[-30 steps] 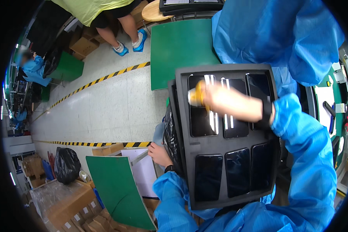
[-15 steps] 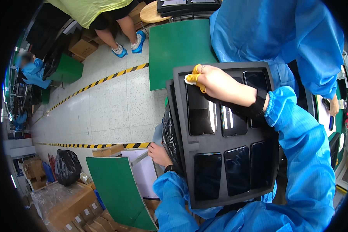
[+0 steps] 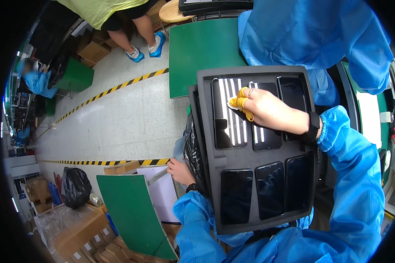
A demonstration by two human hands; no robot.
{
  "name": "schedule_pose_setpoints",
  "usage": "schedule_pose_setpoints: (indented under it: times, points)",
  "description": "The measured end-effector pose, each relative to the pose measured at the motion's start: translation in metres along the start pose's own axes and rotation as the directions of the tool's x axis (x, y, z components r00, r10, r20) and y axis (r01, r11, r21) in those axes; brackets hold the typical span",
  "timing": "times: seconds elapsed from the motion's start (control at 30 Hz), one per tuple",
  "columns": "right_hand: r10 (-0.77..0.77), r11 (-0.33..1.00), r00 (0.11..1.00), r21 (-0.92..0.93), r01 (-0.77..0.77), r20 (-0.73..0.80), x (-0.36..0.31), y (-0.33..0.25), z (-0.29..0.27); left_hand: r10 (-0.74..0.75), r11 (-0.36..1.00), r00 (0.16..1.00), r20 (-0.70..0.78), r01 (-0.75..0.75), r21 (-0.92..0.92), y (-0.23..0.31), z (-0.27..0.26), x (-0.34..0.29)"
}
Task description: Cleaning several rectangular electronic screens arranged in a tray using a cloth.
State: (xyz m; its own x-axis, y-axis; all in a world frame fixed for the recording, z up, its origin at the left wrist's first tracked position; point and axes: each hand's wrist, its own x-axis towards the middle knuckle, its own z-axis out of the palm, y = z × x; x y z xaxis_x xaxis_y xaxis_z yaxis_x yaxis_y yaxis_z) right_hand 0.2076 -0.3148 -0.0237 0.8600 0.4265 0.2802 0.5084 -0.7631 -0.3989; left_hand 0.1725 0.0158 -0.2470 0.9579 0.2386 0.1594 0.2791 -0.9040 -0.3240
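A dark foam tray (image 3: 232, 161) holds several black smartphones in two rows, screens up. In my right hand (image 3: 267, 109), with yellow finger cots on the fingertips, a small white wipe (image 3: 231, 105) is pinched against the screen of the far-left smartphone (image 3: 224, 131). Bright striped reflections show on that screen. Under the same hand lies part of the middle far smartphone (image 3: 267, 141). My left hand (image 3: 181, 172) is beside the tray's left side, fingers loosely bent and apart, with nothing visible in them.
A black plastic bag (image 3: 191, 151) hangs left of the tray. Green tabletops (image 3: 202, 57) and a tilted green board (image 3: 127, 210) are around me. A co-worker's blue gown (image 3: 294, 35) is close at the far right. Cardboard boxes (image 3: 81, 232) are stacked at lower left.
My right hand has slid the wipe from the smartphone's far-left corner down and right toward the middle of its screen. My left hand has barely moved.
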Motion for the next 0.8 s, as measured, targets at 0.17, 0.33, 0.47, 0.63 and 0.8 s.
schedule_pose_setpoints:
  times: [0.17, 0.33, 0.47, 0.63, 0.8]
  points:
    - [-0.105, 0.994, 0.962, 0.047, 0.096, 0.251, -0.036, -0.056, 0.006, -0.013, 0.999, 1.000, -0.008, 0.013, 0.030, 0.002, 0.002, 0.000]
    - [-0.115, 0.991, 0.966, 0.097, 0.095, 0.231, -0.015, -0.062, 0.004, -0.001, 0.999, 1.000, -0.020, 0.002, 0.038, -0.001, 0.005, 0.002]
    - [-0.162, 0.980, 0.982, 0.131, 0.149, 0.095, 0.008, -0.055, 0.018, -0.001, 1.000, 1.000, -0.008, 0.001, -0.011, 0.001, 0.003, 0.001]
    - [-0.329, 0.944, 0.927, 0.049, 0.326, 0.180, -0.005, -0.054, 0.015, -0.008, 1.000, 1.000, -0.010, 0.008, -0.010, 0.001, -0.002, 0.000]
    - [-0.366, 0.928, 0.907, 0.014, 0.372, 0.208, -0.020, -0.053, 0.010, 0.007, 1.000, 1.000, -0.027, -0.007, -0.005, 0.001, 0.003, 0.000]
